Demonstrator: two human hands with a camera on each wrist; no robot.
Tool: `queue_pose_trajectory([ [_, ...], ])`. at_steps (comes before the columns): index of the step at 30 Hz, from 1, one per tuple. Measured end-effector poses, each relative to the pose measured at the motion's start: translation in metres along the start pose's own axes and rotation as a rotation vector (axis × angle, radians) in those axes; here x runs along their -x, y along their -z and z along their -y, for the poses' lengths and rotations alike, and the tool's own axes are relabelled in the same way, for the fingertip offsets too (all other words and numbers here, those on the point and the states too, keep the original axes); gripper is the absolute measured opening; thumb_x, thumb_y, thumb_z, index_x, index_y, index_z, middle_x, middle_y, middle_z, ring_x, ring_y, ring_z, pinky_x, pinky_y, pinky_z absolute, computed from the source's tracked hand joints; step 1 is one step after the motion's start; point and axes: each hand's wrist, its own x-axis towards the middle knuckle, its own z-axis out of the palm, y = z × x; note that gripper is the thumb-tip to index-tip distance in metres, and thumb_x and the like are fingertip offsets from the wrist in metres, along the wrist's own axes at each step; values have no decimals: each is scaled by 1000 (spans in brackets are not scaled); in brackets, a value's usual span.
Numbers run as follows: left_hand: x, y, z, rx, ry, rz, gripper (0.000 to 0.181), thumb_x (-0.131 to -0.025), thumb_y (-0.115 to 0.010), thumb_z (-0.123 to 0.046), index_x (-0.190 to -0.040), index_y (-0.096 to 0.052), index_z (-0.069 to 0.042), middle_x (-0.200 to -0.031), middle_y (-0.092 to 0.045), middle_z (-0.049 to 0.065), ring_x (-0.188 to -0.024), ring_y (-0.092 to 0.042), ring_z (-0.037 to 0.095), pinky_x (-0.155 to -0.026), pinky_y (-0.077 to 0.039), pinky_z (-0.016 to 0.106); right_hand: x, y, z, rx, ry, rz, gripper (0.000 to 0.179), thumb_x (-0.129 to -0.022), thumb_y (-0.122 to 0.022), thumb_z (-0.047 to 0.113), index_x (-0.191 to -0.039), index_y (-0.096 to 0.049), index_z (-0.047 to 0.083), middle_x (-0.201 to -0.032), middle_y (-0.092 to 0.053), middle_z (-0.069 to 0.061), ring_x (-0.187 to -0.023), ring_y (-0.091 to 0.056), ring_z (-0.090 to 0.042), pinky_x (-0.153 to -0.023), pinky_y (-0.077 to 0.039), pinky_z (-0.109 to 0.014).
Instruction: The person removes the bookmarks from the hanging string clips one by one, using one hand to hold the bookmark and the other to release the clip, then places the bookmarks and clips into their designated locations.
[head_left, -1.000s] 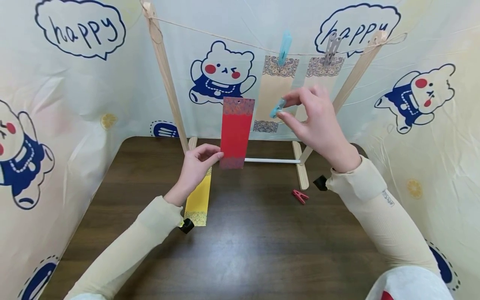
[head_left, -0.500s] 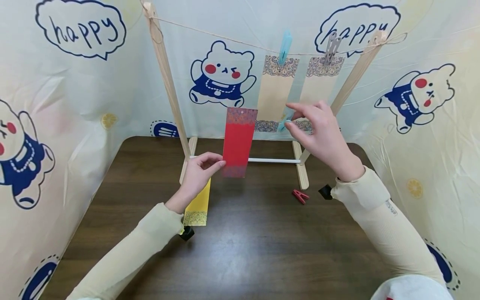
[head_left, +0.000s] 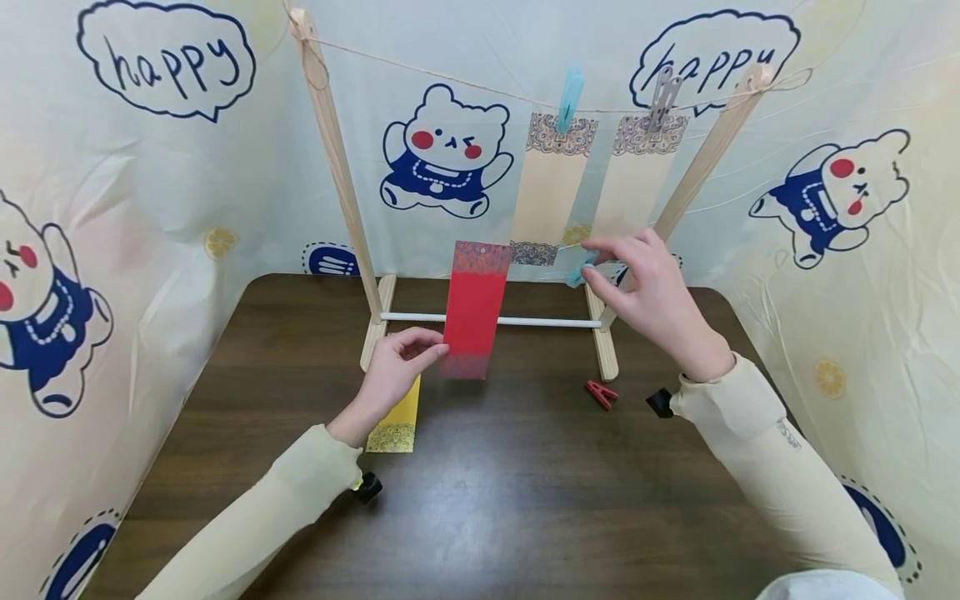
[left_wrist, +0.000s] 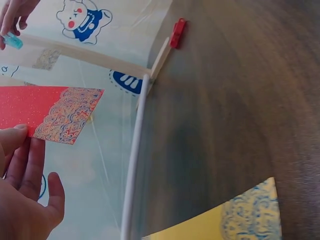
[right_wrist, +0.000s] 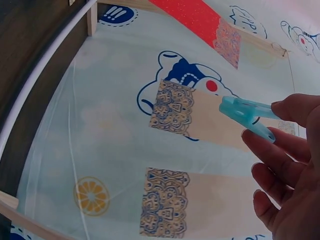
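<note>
My left hand pinches a red bookmark by its lower left edge, between thumb and fingers. The bookmark has patterned bands at both ends, a small hole at the top, and stands upright above the table. To the right, my right hand pinches a light blue clothespin between thumb and fingers, apart from the bookmark. Behind, two beige bookmarks with patterned ends hang from a string, one by a blue clothespin, the other by a grey clothespin.
A yellow bookmark lies on the brown table, partly under my left hand in the head view. A red clothespin lies on the right. The wooden frame has two slanted posts and a white crossbar.
Both hands have come down, the left with the red bookmark and the right with the blue clothespin. My right hand has also shifted slightly right.
</note>
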Motion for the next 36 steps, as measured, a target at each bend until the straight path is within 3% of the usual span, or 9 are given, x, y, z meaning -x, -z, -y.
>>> queue_pose_trajectory([
  [2, 2, 0, 2, -10, 1, 0, 19, -95, -79, -18, -109, -78, -5, -104, -76, 11, -89, -67, 19, -77, -54, 22, 4, -1, -1, -4, -25, 7, 31, -94, -75, 6, -124, -72, 1, -104, -74, -14, -99, -52, -32, -83, -39, -42],
  [9, 13, -1, 11, -14, 24, 11, 19, -94, -79, -16, -109, -78, -4, -104, -76, 11, -87, -67, 16, -76, -53, 22, 21, -8, -12, -1, -104, 42, 31, -96, -74, 9, -127, -72, 5, -104, -73, -10, -96, -50, -25, -70, -38, -29],
  [15, 20, 0, 15, 3, 61, 14, 19, -94, -79, -17, -109, -78, -5, -105, -76, 11, -90, -69, 19, -77, -54, 22, 33, -13, -23, 20, -112, 76, 31, -96, -74, 10, -127, -70, 5, -103, -71, -10, -95, -50, -27, -71, -41, -34],
  [25, 26, -1, 21, 2, 104, 26, 21, -94, -79, -18, -110, -78, -4, -105, -77, 10, -92, -70, 12, -80, -55, 22, 51, -24, -35, 20, -164, 125, 31, -95, -75, 8, -125, -70, 2, -106, -72, -13, -92, -47, -23, -70, -35, -37],
  [36, 34, -1, 29, -15, 153, 39, 19, -95, -79, -17, -109, -78, -4, -104, -77, 10, -91, -71, 12, -79, -56, 23, 75, -38, -47, 15, -233, 184, 33, -92, -76, 5, -123, -65, 0, -105, -69, -15, -97, -53, -31, -78, -41, -43],
])
